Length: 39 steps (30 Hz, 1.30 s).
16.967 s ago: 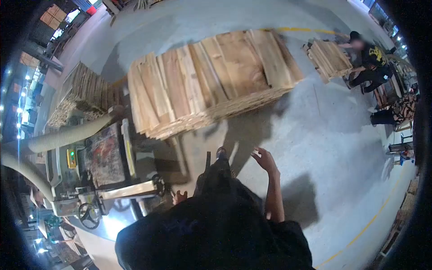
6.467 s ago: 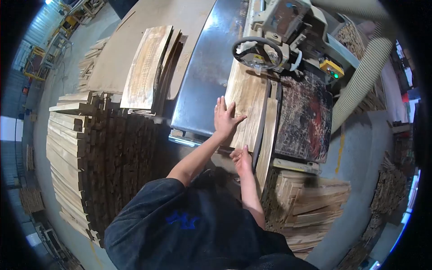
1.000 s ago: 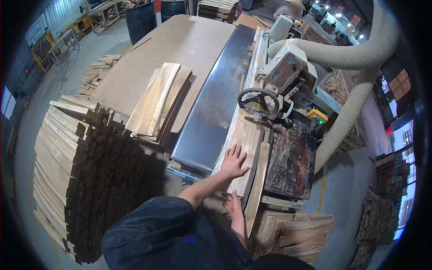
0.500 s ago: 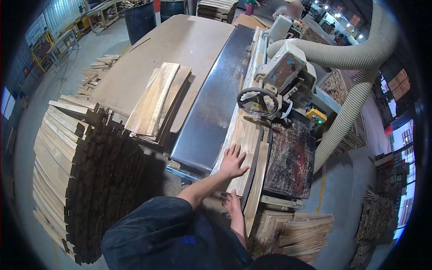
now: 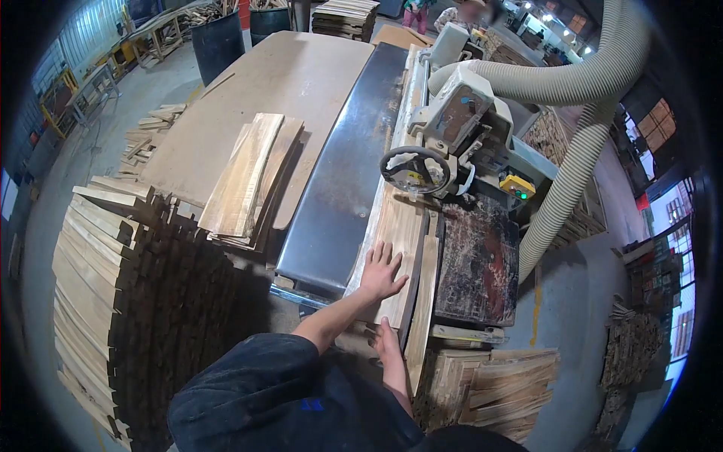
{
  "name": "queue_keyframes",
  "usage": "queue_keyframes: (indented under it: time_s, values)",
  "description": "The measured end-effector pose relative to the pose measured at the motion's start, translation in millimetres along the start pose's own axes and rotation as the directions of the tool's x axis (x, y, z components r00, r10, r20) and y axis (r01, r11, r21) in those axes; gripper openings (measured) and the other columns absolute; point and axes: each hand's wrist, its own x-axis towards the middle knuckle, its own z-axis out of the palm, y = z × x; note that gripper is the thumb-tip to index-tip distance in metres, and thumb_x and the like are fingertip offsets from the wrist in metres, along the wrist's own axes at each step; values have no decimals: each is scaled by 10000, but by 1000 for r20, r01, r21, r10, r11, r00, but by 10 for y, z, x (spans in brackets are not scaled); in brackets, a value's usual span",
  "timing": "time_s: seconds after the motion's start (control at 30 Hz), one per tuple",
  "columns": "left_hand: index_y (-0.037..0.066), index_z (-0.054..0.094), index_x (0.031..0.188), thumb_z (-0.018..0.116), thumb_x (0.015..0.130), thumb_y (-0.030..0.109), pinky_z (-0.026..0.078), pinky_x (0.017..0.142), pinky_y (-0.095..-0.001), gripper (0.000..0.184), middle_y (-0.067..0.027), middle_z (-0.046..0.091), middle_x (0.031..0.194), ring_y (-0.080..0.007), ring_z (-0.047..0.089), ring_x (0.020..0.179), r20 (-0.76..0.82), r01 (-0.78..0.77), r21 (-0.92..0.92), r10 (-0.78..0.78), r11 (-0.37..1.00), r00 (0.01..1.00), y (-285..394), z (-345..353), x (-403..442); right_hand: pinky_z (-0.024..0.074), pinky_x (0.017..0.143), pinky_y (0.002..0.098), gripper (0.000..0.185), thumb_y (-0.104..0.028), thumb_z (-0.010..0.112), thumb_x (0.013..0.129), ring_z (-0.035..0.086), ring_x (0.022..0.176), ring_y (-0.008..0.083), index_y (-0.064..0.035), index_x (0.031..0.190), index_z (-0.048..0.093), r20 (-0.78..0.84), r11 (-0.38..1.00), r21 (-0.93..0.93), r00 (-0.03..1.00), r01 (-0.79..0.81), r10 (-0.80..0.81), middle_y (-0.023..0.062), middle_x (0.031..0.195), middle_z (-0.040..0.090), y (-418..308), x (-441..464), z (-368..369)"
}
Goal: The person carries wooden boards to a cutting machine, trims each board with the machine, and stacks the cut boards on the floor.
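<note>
My left hand [image 5: 382,273] lies flat with its fingers spread on a long pale wooden board [image 5: 401,220], which runs under a machine with a black handwheel [image 5: 415,170]. At the board's near end, my right hand [image 5: 388,344] has its thumb up against the edge and its fingers curled partly under it. A narrower wooden strip [image 5: 424,301] lies along the board's right side, with a dark gap between them. The board's far part is hidden by the machine.
Boards [image 5: 245,177] lie on a brown tabletop [image 5: 290,83], left of a metal table [image 5: 331,181]. A tall wood stack [image 5: 83,264] stands left and more planks [image 5: 504,392] lie lower right. A ribbed hose [image 5: 557,184] hangs right. Other people [image 5: 456,16] are at the far end.
Since half a second ago, the view has shifted slightly, moving the scene a little left. Both hands keep nearly the same places at the board. Earlier, the view faced a large wood pile and my hands were empty.
</note>
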Motion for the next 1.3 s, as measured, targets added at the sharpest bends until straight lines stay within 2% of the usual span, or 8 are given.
queue_keyframes:
  time_s: [0.5,0.57,0.7,0.77,0.8,0.87,1.07,1.3]
  values:
    - [124,481,1384,529,878,548,163,1124,-579,662,-258,305,1503,-431,230,1417,4,2,-9,-2,1000,1000,-7,-17,-22,458,733,363,514,-517,454,988,635,893,225,-51,1181,557,-41,998,49,999,30,-28,108,1094,664,109,31,80]
    - [123,475,1392,526,877,556,159,1124,-587,675,-253,304,1507,-428,230,1418,-16,13,-4,-13,1000,1000,24,13,-186,407,475,295,446,-469,467,988,548,531,188,-48,1051,602,-204,997,-69,978,21,-34,91,839,686,212,99,130]
    - [122,466,1403,524,870,578,160,1113,-615,704,-247,304,1511,-420,235,1418,-12,55,35,-54,998,998,105,16,-377,492,568,327,320,-290,506,989,685,657,211,-13,985,666,-32,850,-523,997,-71,63,98,788,705,-200,-582,368]
    - [115,506,1363,530,885,520,200,1096,-601,626,-233,324,1506,-404,267,1406,8,64,63,-65,996,998,158,-108,-419,525,622,391,296,-240,529,968,692,667,310,25,1025,645,61,442,-726,690,526,-721,121,762,700,-152,-620,415]
    - [115,506,1363,530,885,520,200,1096,-601,626,-233,324,1506,-404,267,1406,28,57,65,-59,996,998,112,-100,-443,515,790,439,277,-183,525,959,663,886,405,10,1139,610,29,409,-790,693,458,-720,189,966,675,-232,-638,461]
    - [132,540,1330,535,906,413,234,1080,-580,509,-211,344,1503,-387,309,1388,-26,32,86,-30,996,999,49,45,-431,446,940,443,271,-146,494,971,534,1159,410,-17,1190,586,2,165,-801,279,575,-960,204,1216,574,-271,-441,615]
    - [156,554,1316,549,889,309,354,996,-504,453,-169,445,1436,-340,434,1298,120,-388,24,382,921,916,-444,-300,-382,379,1030,478,292,-148,529,935,475,1275,333,-109,1222,566,215,-136,-933,214,332,-953,113,1326,545,-213,-56,731]
    - [125,573,1280,576,878,298,345,1011,-468,438,-148,472,1427,-305,456,1283,62,-370,5,369,929,927,-409,-418,-370,364,1034,465,285,-155,508,943,481,1284,309,-111,1224,527,194,-138,-930,136,340,-972,95,1345,553,-165,56,740]
